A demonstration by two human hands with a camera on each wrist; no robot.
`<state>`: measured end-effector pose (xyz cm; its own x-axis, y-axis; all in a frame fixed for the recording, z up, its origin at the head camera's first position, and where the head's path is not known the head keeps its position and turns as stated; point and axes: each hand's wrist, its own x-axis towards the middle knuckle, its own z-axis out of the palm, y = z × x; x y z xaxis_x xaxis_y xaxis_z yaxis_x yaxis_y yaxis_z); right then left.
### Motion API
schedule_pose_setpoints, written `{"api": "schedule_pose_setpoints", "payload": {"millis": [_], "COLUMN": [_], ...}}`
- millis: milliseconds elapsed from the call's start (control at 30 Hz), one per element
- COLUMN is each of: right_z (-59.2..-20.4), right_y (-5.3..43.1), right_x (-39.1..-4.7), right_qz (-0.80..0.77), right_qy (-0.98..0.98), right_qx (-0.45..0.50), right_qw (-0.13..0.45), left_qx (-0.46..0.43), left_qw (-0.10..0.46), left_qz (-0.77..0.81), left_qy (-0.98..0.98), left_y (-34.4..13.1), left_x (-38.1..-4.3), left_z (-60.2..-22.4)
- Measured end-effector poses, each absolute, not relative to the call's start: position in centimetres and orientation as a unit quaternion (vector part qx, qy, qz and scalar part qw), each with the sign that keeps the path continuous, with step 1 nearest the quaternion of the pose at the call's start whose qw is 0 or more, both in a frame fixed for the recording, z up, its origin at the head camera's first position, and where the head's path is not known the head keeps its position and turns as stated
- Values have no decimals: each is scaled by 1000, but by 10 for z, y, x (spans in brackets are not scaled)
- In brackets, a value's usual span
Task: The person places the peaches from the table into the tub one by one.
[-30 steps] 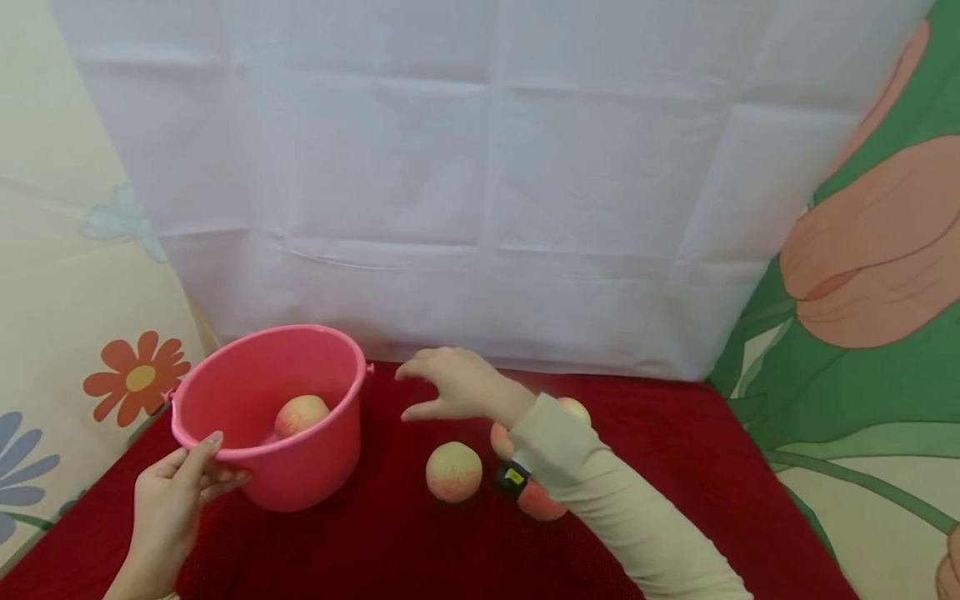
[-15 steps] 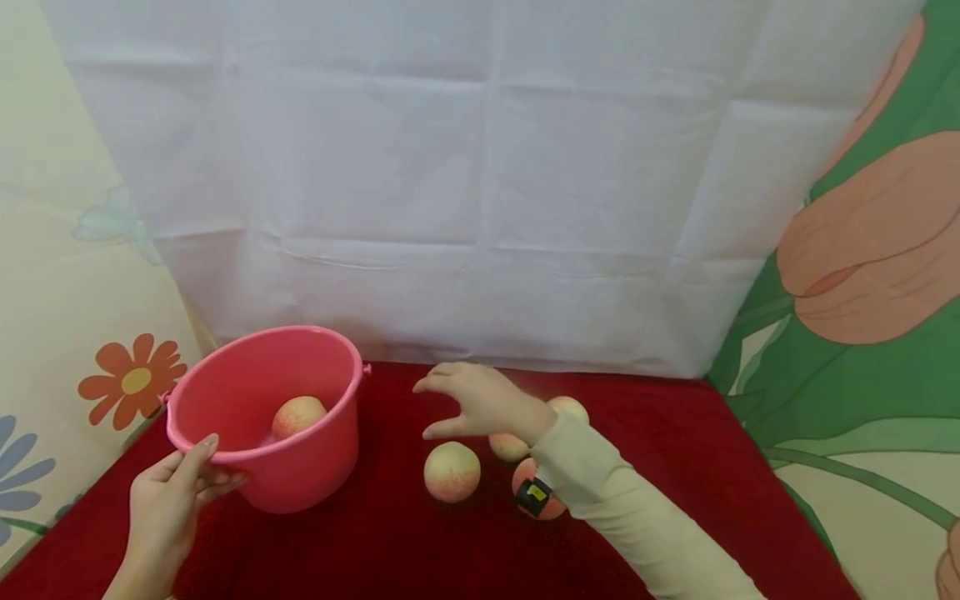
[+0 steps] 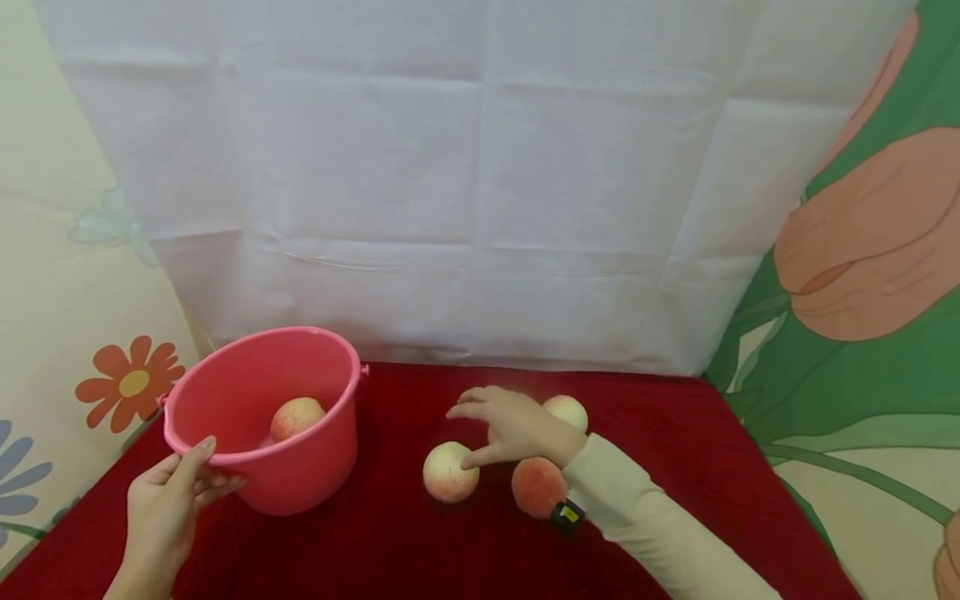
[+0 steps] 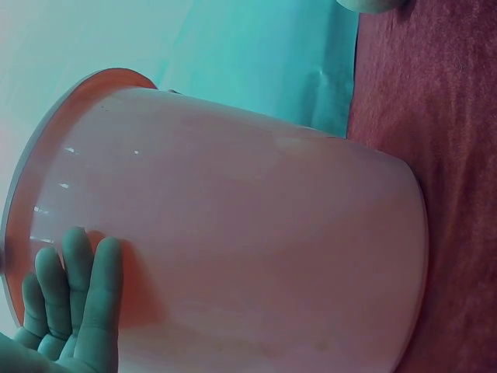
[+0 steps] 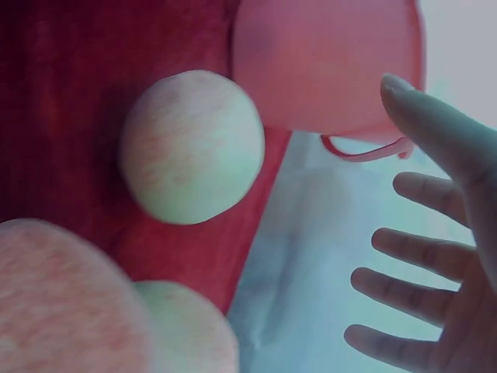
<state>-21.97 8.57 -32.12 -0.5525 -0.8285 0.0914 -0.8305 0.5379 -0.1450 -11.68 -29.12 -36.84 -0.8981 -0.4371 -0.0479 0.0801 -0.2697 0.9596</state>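
My left hand (image 3: pixel 165 504) grips the near rim of a pink bucket (image 3: pixel 318 471), thumb over the edge and fingers against the outside wall. The bucket leans towards me, with one peach (image 3: pixel 296 418) visible inside. In the left wrist view, the fingers (image 4: pixel 101 303) lie along the bucket's side. My right hand (image 3: pixel 517 425) hovers above the loose peaches, holding nothing. Its thumb overlaps the leftmost peach (image 3: pixel 448 482) in the head view; the right wrist view shows thumb and fingers spread apart. A redder peach (image 3: pixel 538 487) sits below the wrist, and another peach (image 3: pixel 568 412) lies behind it.
Dark red cloth (image 3: pixel 375 542) covers the table. A white sheet (image 3: pixel 480 208) hangs at its back edge, with flower-patterned cloth on both sides. The bucket's handle (image 5: pixel 361 154) shows in the right wrist view. A black wrist-camera piece (image 3: pixel 567 513) hangs by the right sleeve.
My right hand has moved right and towards me, away from the bucket and over the loose peaches. The left hand keeps its grip on the bucket's rim.
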Motion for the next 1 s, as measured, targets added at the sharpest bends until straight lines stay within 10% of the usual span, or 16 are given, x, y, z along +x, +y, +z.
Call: {"api": "schedule_pose_setpoints", "payload": {"millis": [1000], "right_z": [-388], "right_y": [142], "right_x": [-205], "right_qz": [50], "right_qy": [-860], "right_qx": [506], "right_qw": [33], "left_qx": [157], "left_qw": [166], "left_qz": [-777], "left_qy": [-587], "left_y": [-292], "left_x": [-118], "left_z": [-370]}}
